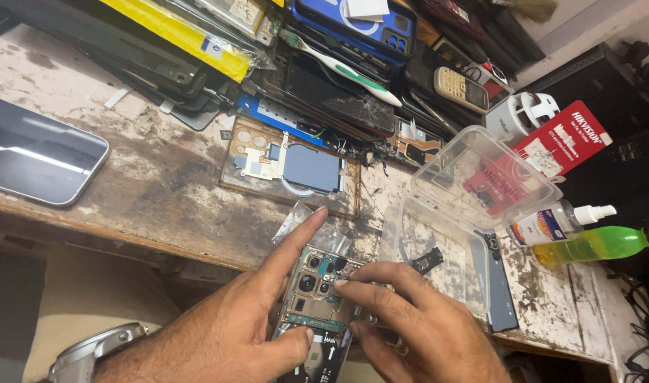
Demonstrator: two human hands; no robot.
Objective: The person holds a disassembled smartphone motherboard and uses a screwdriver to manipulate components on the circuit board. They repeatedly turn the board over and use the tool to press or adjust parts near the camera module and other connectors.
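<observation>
An opened phone [317,298] with its back cover off lies at the near edge of the worn wooden bench [154,177], its camera modules and circuit board exposed. My left hand [232,323] grips the phone's left side, index finger stretched up along its edge and thumb across its lower part. My right hand [416,326] rests on the phone's right side, with the index fingertip pressing on the board beside the cameras. A small clear plastic bag [299,220] lies just behind the phone.
A clear plastic box [473,191] with its lid open sits to the right, a small black part [427,261] inside. Another opened phone back [289,167] lies behind. A dark phone [37,152] rests far left. Stacked phones and parts crowd the back; bottles [587,237] stand right.
</observation>
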